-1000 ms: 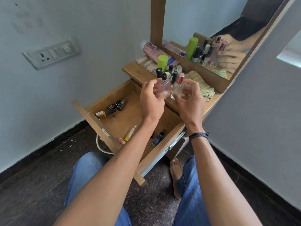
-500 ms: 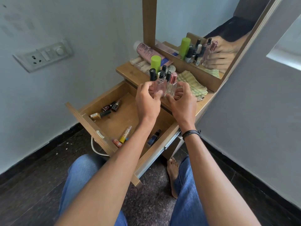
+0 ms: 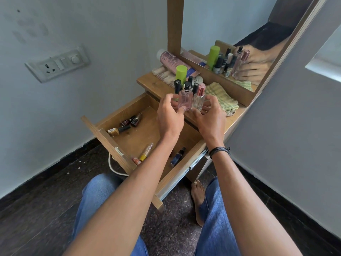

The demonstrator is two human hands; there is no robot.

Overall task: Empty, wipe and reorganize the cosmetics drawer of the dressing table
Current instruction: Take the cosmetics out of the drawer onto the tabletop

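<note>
Wooden cosmetics drawer (image 3: 136, 139) stood pulled out below the wooden table top (image 3: 147, 83); inside lay three small nail polish bottles (image 3: 126, 122) at far left, a yellow tube (image 3: 145, 153) by the front panel, a dark blue bottle (image 3: 178, 157) at right. Left hand (image 3: 169, 117) gripped a pink square glass perfume bottle (image 3: 185, 100); right hand (image 3: 210, 117) gripped a clear glass bottle with rose metallic cap (image 3: 199, 101); both upright, side by side, over the drawer's rear edge; checked yellow cloth (image 3: 221, 100) just beyond.

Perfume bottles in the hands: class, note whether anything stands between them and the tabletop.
Nothing visible does. The pink bottle and clear bottle are held at the front edge of the tabletop; black-capped bottles stand just behind, and the folded cloth lies to the right.
</note>
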